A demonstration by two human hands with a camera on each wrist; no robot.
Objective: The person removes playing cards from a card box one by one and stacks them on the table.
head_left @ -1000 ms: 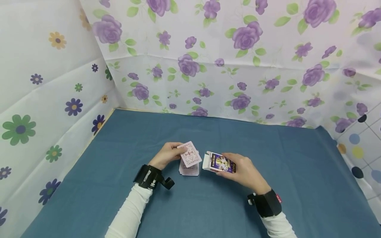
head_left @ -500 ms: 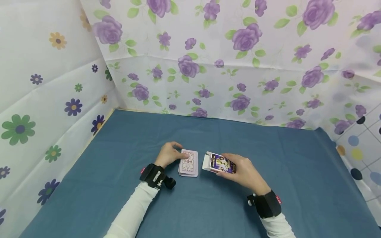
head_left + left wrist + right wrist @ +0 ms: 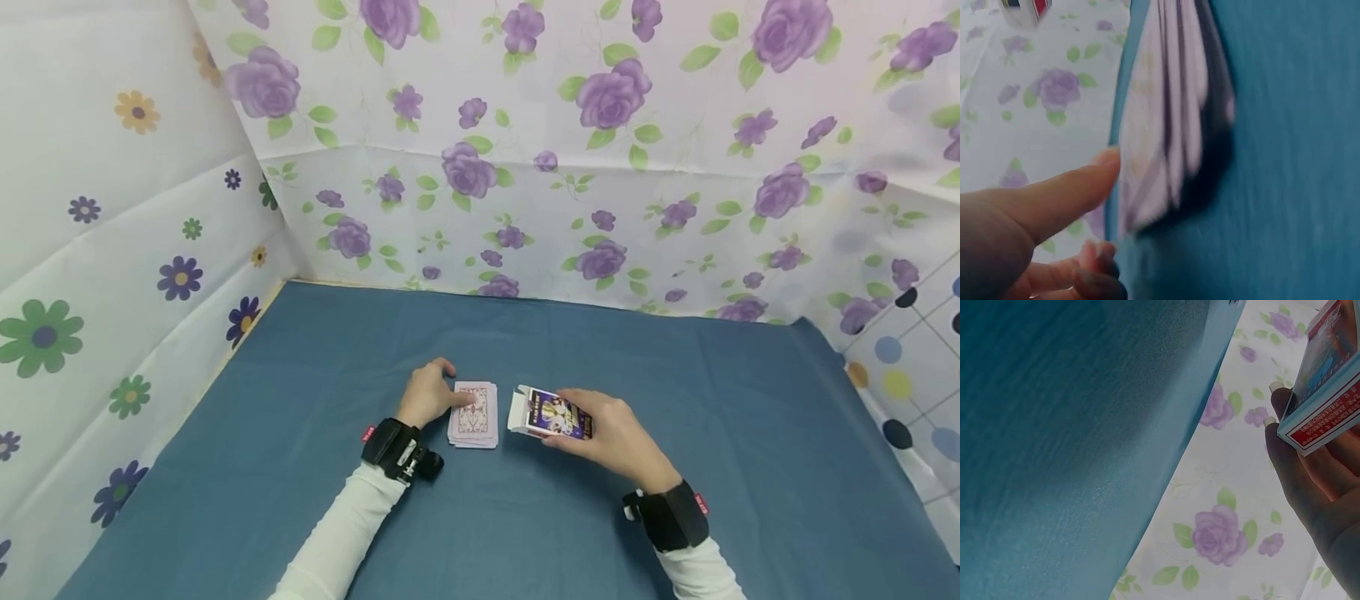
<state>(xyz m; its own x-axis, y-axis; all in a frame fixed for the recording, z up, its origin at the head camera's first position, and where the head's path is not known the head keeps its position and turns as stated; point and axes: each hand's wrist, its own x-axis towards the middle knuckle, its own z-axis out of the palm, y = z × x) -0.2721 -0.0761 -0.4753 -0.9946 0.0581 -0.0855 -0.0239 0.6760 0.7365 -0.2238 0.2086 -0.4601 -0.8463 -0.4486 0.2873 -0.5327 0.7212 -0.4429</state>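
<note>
A squared pile of playing cards (image 3: 474,425) lies back-side up, with red patterned backs. My left hand (image 3: 427,394) is at its left side, the thumb laid across the top card and the other fingers beside the pile. In the left wrist view, the straight thumb (image 3: 1066,197) meets the face of the pile, whose layers (image 3: 1175,106) sit slightly uneven. To the right, my right hand (image 3: 618,435) grips a purple card box (image 3: 557,414), its white flap raised toward the cards. The right wrist view has the box's red-and-white end (image 3: 1329,415) between fingers and palm.
A blue cloth (image 3: 480,533) covers the table. Behind it hangs a white sheet with purple roses (image 3: 468,171), and a daisy-patterned sheet (image 3: 135,317) stands on the left. Each wrist wears a black strap (image 3: 666,517).
The card that my left hand held tilted over the pile now lies flat on top. That hand has shifted slightly and rests its thumb there. The right hand and box have stayed put.
</note>
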